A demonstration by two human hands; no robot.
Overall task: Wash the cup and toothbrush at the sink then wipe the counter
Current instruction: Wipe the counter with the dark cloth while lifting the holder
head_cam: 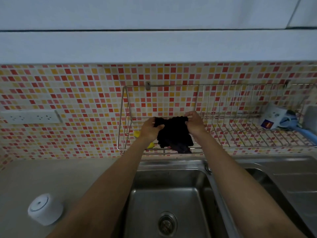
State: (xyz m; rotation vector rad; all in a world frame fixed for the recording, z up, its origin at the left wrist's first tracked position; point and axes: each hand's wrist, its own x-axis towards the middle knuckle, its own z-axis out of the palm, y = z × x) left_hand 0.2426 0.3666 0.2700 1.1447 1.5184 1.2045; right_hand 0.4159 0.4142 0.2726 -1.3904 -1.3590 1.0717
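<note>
Both my hands reach up to the wire rack [223,103] on the tiled wall and grip a dark cloth [175,134] by its top edge. My left hand [150,128] pinches its left corner, my right hand [195,123] its right corner. The cloth hangs over the rack's front rail. A white cup [272,118] lies on its side in the rack at the far right, with a blue toothbrush [301,130] beside it. Below my arms is the steel sink [171,194] with its drain.
A beige counter [68,179] lies left of the sink, with a white round device [45,209] near its front. Something yellow [137,133] sits in the rack behind my left hand. A socket strip [30,116] is on the wall at left. A steel draining board [291,177] lies at right.
</note>
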